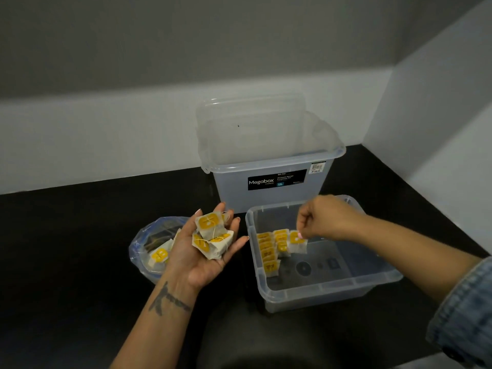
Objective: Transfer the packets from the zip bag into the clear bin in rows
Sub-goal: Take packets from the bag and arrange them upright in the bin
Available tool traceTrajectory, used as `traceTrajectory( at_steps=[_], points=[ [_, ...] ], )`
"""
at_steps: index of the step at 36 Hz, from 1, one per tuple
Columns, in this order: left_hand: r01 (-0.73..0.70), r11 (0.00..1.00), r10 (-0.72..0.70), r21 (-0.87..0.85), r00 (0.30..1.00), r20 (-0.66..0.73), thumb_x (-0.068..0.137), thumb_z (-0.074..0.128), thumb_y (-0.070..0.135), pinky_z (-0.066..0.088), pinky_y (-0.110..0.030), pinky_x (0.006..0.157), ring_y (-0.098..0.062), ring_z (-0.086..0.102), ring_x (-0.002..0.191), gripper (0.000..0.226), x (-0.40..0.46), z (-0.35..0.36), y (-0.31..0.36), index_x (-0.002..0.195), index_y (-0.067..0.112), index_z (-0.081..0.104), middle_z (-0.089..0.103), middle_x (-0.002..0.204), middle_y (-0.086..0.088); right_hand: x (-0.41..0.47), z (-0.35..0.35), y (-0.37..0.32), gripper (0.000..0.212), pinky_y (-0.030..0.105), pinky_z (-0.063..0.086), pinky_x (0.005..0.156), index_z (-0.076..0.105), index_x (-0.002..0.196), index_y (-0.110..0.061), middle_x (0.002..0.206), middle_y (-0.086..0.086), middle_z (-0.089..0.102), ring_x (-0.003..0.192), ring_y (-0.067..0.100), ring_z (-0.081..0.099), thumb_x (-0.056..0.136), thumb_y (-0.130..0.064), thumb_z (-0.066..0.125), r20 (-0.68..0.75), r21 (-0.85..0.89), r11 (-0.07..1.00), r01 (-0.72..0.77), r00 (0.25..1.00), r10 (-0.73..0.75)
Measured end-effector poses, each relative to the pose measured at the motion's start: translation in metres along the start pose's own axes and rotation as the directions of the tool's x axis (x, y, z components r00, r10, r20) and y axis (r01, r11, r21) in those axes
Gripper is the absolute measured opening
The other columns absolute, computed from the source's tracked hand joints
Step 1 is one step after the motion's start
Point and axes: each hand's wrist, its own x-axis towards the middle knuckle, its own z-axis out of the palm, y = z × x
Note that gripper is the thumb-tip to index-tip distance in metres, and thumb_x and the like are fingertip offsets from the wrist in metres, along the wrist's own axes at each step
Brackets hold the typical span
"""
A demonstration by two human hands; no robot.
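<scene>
My left hand (198, 258) lies palm up between the zip bag and the clear bin, carrying a small pile of white packets with yellow tags (213, 235). The zip bag (145, 247) sits open on the dark surface behind it, with a few packets (159, 255) inside. My right hand (323, 218) reaches over the clear bin (327, 291) and pinches one packet (297, 242) at its top, holding it upright at the right end of the rows. Several packets (269, 253) stand in two rows along the bin's left wall.
A taller clear Megabox storage box (269, 166) stands just behind the bin, its lid leaning against the wall. White walls close in at the back and right. The dark countertop (66, 249) stretches to the left and front.
</scene>
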Motion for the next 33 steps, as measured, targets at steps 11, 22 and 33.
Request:
traceTrajectory(
  at_steps=[11,22,33],
  points=[
    [-0.008,1.000,0.007,-0.006,1.000,-0.011,0.093,0.044,0.040,0.059,-0.048,0.061,-0.023,0.072,0.074,0.038,-0.002,-0.001,-0.001,0.110,0.016,0.067,0.073,0.095,-0.008,0.033,0.051,0.010,0.004,0.029,0.053,0.070,0.070,0.081,-0.023,0.085,-0.007,0.070,0.080,0.012,0.064,0.081,-0.021,0.067,-0.016,-0.146,0.989,-0.036,0.999,0.034],
    [-0.007,1.000,0.006,-0.015,1.000,-0.027,0.092,0.045,0.040,0.056,-0.051,0.067,-0.024,0.072,0.076,0.039,-0.003,-0.002,0.001,0.109,0.015,0.068,0.072,0.101,-0.010,0.037,0.060,0.008,0.008,0.024,0.041,0.063,0.068,0.086,-0.026,0.091,-0.004,0.068,0.077,0.013,0.058,0.083,-0.019,0.064,-0.079,-0.233,0.970,-0.066,0.996,0.049],
    [0.017,1.000,-0.017,-0.006,1.000,-0.005,0.093,0.044,0.041,0.055,-0.052,0.071,-0.025,0.072,0.076,0.040,0.001,0.005,0.001,0.109,0.013,0.068,0.072,0.100,-0.010,0.023,0.023,-0.008,0.012,0.029,0.053,0.075,0.064,0.085,-0.030,0.085,-0.011,0.065,0.084,0.010,0.062,0.079,-0.035,0.073,-0.130,-0.183,0.983,-0.022,0.991,-0.002]
  ],
)
